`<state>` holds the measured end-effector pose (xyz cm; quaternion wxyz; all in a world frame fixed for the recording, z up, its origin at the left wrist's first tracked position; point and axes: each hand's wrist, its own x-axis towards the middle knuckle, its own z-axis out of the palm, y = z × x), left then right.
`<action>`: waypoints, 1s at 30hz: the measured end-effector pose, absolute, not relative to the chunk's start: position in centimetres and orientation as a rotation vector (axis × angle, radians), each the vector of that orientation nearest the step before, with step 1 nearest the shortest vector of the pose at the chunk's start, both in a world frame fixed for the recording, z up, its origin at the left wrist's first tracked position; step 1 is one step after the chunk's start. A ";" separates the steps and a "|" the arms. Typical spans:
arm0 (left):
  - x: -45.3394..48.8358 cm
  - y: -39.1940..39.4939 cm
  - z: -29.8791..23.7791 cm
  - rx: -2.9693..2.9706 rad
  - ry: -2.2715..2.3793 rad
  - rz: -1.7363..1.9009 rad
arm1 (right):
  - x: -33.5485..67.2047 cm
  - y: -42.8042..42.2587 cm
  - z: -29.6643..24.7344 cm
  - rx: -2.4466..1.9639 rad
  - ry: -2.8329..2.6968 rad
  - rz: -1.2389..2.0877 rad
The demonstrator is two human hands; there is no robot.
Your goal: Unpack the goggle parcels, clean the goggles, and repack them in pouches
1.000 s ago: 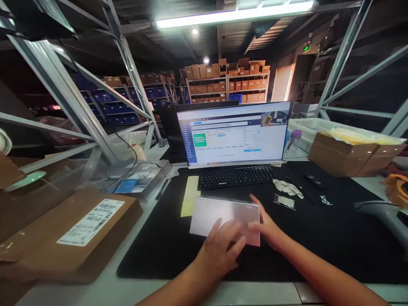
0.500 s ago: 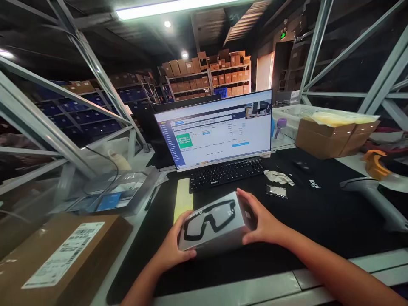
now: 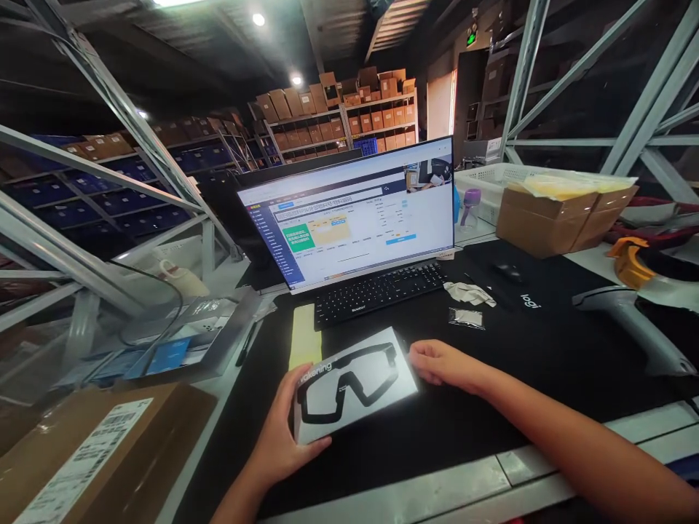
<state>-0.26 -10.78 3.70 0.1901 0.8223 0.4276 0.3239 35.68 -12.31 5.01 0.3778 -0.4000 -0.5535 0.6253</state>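
Observation:
A white box (image 3: 349, 382) printed with black wraparound glasses and grey lettering sits tilted above the black desk mat (image 3: 524, 378). My left hand (image 3: 289, 426) grips its left end, thumb along the lower edge and fingers on the far side. Just off the box's right end is my right hand (image 3: 442, 362), fingers curled in; whether anything lies inside them is hidden. Beyond the box are a black keyboard (image 3: 376, 297) and a yellow paper strip (image 3: 306, 335).
A lit monitor (image 3: 354, 218) stands behind the keyboard. Rightward lie a grey barcode scanner (image 3: 628, 320), a mouse (image 3: 507, 271), a tape dispenser (image 3: 633, 263) and an open carton (image 3: 546, 218). A labelled brown carton (image 3: 136, 451) is at the left, beside a grey tray (image 3: 218, 349).
My right hand has let go of the box's right end and its fingers have curled. The box has turned, its printed face more toward me. A yellow patch has appeared on the monitor.

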 end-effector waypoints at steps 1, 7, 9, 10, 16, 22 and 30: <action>-0.2 -10.8 3.8 2.315 1.199 0.909 | 35.5 -12.3 4.9 -1.014 -1.391 1.604; 0.4 -10.7 4.4 2.266 1.246 0.871 | 35.3 -11.5 4.3 -1.047 -1.268 1.465; 0.8 -10.5 4.6 2.244 1.275 0.838 | 35.8 -10.8 4.3 -1.089 -1.250 1.415; 1.0 -10.4 4.7 2.233 1.285 0.824 | 36.2 -10.5 4.4 -1.107 -1.248 1.394; 1.8 -10.0 5.3 2.207 1.314 0.846 | 38.8 -9.7 5.8 -1.160 -1.278 1.237; -0.6 -11.3 5.7 2.291 1.347 0.808 | 41.6 -10.4 6.9 -1.202 -1.391 1.180; -5.0 -12.5 6.7 2.309 1.413 0.752 | 44.1 -11.1 4.8 -1.315 -1.413 1.153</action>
